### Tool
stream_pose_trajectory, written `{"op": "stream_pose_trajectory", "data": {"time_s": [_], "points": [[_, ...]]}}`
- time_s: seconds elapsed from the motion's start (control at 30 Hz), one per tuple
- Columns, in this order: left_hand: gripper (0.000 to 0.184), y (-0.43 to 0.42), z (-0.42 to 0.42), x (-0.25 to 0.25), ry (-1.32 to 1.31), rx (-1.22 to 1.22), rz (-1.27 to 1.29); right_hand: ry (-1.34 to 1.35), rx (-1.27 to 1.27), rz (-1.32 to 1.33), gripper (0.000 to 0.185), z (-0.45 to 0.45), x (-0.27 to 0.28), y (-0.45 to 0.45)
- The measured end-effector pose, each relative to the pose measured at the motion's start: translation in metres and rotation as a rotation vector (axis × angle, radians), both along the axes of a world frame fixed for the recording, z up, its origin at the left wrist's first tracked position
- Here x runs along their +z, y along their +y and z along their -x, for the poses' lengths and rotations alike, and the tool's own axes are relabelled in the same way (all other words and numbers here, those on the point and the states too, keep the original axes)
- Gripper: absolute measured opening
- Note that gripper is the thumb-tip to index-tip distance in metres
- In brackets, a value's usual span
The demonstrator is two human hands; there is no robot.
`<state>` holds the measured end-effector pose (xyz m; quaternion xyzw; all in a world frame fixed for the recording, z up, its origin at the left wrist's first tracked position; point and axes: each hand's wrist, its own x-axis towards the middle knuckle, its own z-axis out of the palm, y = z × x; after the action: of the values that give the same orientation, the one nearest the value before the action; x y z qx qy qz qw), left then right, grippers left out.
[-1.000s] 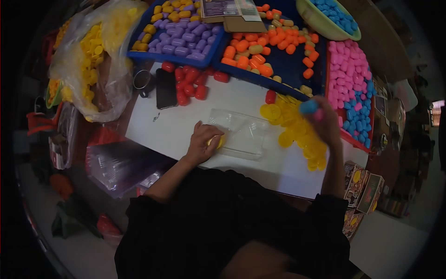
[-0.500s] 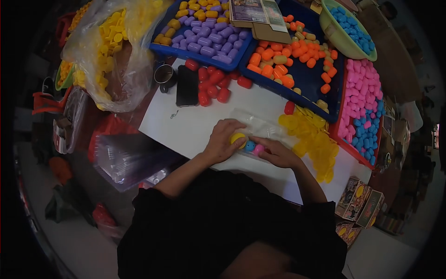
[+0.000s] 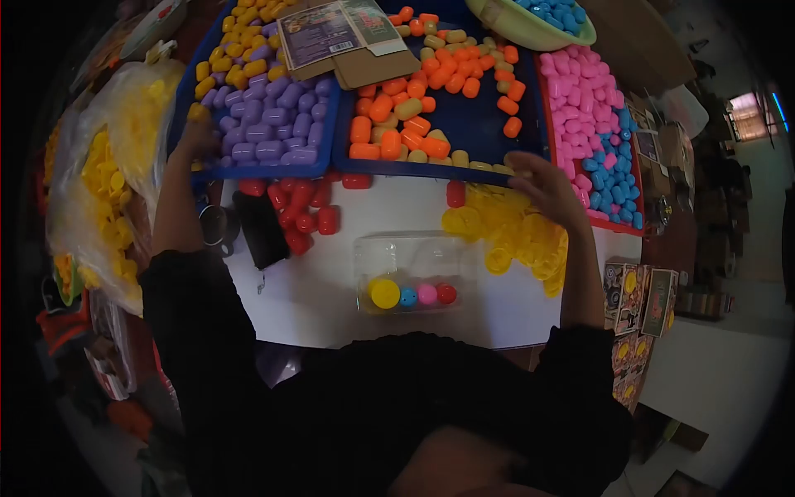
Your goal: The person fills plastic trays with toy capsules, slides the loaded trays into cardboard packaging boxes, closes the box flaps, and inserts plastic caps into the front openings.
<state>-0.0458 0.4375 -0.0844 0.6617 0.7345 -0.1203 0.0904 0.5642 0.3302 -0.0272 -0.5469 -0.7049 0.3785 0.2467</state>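
Observation:
A clear plastic blister tray (image 3: 406, 257) lies on the white table before me, between my arms. In its front row sit a yellow lid-like piece (image 3: 384, 293), a blue ball (image 3: 408, 296), a pink ball (image 3: 427, 294) and a red ball (image 3: 446, 293). My left hand (image 3: 197, 142) reaches to the near left corner of the blue tray of purple and mustard capsules (image 3: 269, 150); its fingers are dark and blurred. At the near right corner of another blue tray (image 3: 464, 124), my right hand (image 3: 542, 186) has parted, curved fingers close to tan capsules (image 3: 480, 165).
Red capsules (image 3: 302, 203) lie beside a black phone (image 3: 262, 228) and a mug (image 3: 217, 225). Yellow discs (image 3: 513, 232) are heaped right of the blister tray. Pink and blue pieces fill a red tray (image 3: 590, 124). Flattened cardboard (image 3: 348, 41) rests across the blue trays.
Both hands have left the blister tray and reached outward to the two blue trays. The row inside, with its red ball, is now uncovered. The camera view has shifted.

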Motion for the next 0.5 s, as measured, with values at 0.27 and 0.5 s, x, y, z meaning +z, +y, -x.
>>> {"op": "stream_pose_trajectory", "data": {"time_s": [0.27, 0.5], "points": [[0.033, -0.013, -0.012, -0.001, -0.158, -0.076, -0.474, -0.378, 0.233, -0.282, 0.048, 0.039, -0.031, 0.091], [0.025, -0.001, 0.016, -0.002, -0.667, 0.023, -0.776, -0.399, 0.007, 0.012, 0.076, 0.141, -0.064, 0.139]]}}
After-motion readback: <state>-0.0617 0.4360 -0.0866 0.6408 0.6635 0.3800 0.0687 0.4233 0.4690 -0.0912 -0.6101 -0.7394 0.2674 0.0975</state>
